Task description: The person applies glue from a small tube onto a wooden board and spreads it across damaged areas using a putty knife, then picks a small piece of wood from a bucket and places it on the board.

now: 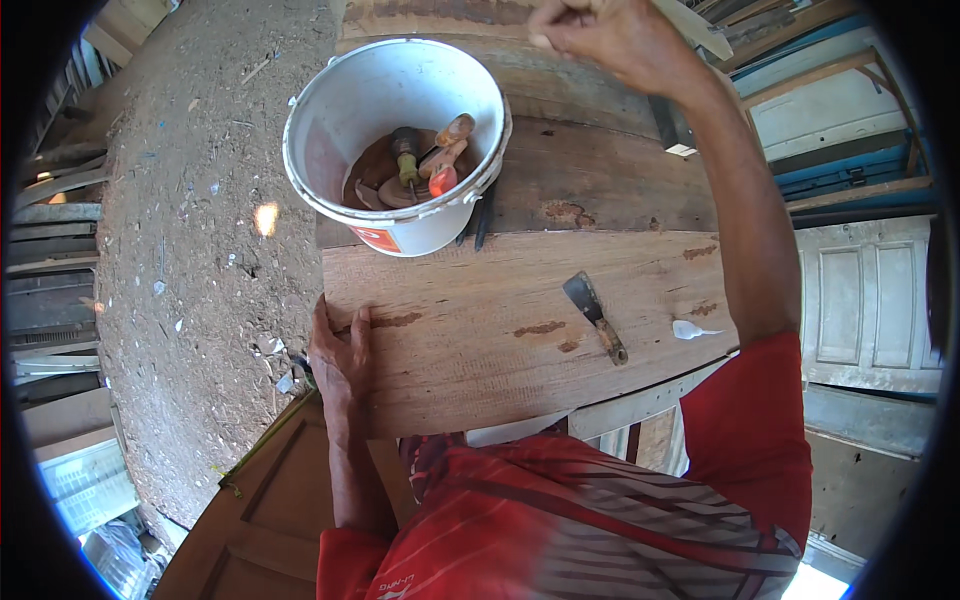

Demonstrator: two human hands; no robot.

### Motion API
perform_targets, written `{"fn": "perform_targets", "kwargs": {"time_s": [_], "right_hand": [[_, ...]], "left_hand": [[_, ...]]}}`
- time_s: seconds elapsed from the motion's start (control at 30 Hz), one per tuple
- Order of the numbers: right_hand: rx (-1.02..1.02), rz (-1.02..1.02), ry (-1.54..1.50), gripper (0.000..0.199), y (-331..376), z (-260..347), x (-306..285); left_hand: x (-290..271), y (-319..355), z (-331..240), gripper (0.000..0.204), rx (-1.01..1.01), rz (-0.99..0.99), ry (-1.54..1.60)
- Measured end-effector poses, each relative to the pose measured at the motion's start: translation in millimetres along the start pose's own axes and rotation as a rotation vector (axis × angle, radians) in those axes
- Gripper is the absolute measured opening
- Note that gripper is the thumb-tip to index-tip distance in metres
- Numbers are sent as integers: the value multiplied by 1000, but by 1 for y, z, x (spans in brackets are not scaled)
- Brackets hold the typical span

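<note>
While the left hand lay spread at the edge of the wooden board, on the person's side of the white bucket, the right hand was up in the air, past the bucket and to its right. Its fingers were bent in, but I could not tell if they held anything, or if the left hand was squeezing the board or just leaning. The bucket sat close to the left edge of the wood, so I thought a bump could tip it and spill the tools inside. The scraper lay loose to the bucket's near right, where an arm might knock it and scratch the board. Farther right of the bucket, the small white nozzle could roll off if the red sleeve brushed it. If the brown patches were soft, an elbow could smear them.
</note>
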State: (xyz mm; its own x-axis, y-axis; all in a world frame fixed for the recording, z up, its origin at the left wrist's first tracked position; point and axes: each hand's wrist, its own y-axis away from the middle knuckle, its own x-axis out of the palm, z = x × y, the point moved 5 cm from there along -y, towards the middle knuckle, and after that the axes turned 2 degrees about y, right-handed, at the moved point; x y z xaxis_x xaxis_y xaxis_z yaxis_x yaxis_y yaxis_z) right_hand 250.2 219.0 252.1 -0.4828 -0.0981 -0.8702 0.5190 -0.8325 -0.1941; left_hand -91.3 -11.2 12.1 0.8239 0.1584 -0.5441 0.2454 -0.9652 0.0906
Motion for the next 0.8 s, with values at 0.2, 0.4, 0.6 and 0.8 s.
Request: {"fn": "perform_targets", "kwargs": {"time_s": [0.2,0.4,0.6,0.8], "right_hand": [[516,104,-28,8,78,-117,63],[431,89,72,10,85,-154,111],[401,187,164,13,74,-155,126],[376,184,153,13,74,-152,126]], "left_hand": [[5,-3,3,60,13,-9,-67],[5,-3,-3,58,25,-28,-137],[6,-5,1,59,-8,-11,-117],[5,-3,-3,60,-28,-17,-122]]}}
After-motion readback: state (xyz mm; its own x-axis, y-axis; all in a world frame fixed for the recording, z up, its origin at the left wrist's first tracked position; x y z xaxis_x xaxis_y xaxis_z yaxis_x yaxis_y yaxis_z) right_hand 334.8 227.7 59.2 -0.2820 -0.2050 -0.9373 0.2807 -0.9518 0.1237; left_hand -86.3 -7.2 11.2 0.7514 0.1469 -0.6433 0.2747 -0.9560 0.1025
